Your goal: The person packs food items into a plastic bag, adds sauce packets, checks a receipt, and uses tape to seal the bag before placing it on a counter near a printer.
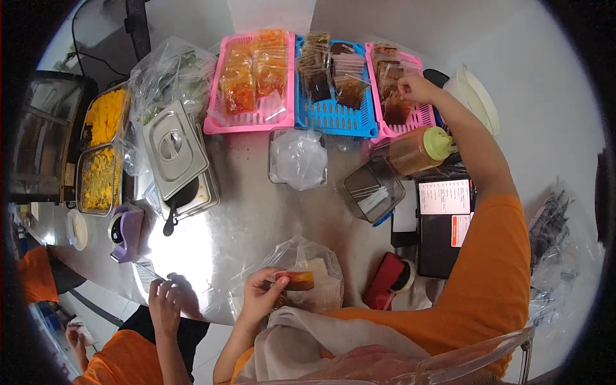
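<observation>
My left hand (263,293) pinches a small sauce sachet (299,280) with orange-red contents, just above a clear plastic bag (328,260) that holds a pale paper-like item. My right hand (415,90) reaches to the right-hand pink basket (423,115), its fingertips at the brown sauce sachets (395,109) there; whether it grips one cannot be told. Beside that basket is a blue basket (337,122) with dark and brown sachets (350,91), and farther left a larger pink basket (250,129) with orange-red sachets (238,94).
Near the middle stands a container of plastic bags (299,159). A squeeze bottle (416,151), a container of white sticks (373,197) and a red tape dispenser (385,284) stand right. Left are steel lids (175,144), food trays (102,178) and a co-worker's hand (166,303).
</observation>
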Demonstrator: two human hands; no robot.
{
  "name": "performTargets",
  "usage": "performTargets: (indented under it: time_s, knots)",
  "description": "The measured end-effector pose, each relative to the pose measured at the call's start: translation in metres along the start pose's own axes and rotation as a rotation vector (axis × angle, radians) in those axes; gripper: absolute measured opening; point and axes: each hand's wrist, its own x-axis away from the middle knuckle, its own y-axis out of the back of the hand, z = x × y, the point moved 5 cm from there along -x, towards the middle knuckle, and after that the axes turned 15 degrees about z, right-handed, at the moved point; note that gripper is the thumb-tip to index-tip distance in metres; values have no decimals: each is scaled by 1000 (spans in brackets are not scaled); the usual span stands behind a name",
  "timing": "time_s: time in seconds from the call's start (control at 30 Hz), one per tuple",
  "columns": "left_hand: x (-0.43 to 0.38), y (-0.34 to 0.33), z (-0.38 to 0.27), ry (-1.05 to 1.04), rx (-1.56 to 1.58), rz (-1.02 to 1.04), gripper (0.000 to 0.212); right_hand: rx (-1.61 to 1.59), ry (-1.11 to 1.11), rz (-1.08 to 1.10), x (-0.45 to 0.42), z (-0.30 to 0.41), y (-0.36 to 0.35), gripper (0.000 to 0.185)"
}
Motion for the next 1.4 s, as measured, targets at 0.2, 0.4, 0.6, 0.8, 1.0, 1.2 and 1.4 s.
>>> performTargets:
  time_s: [0.2, 0.4, 0.6, 0.8, 1.0, 1.2, 1.4]
  knots:
    - [-1, -3, -4, 29, -12, 2, 11, 1, 161, 167, 8, 13, -23, 14]
    - [2, -3, -1, 56, 44, 12, 14, 539, 205, -218, 24, 43, -19, 11]
    - [0, -6, -9, 17, 3, -5, 7, 565, 150, -260, 7, 28, -22, 15]
    - [1, -3, -3, -33, -13, 17, 14, 268, 263, -369, 5, 24, -16, 23]
    - [1, -3, -1, 12, -14, 10, 13, -21, 154, -466, 7, 12, -16, 44]
    - [0, -3, -3, 15, -32, 14, 14, 49, 119, -423, -2, -10, -24, 55]
    - [-1, -5, -5, -49, -86, 17, 15, -56, -31, -309, 1, 5, -18, 48]
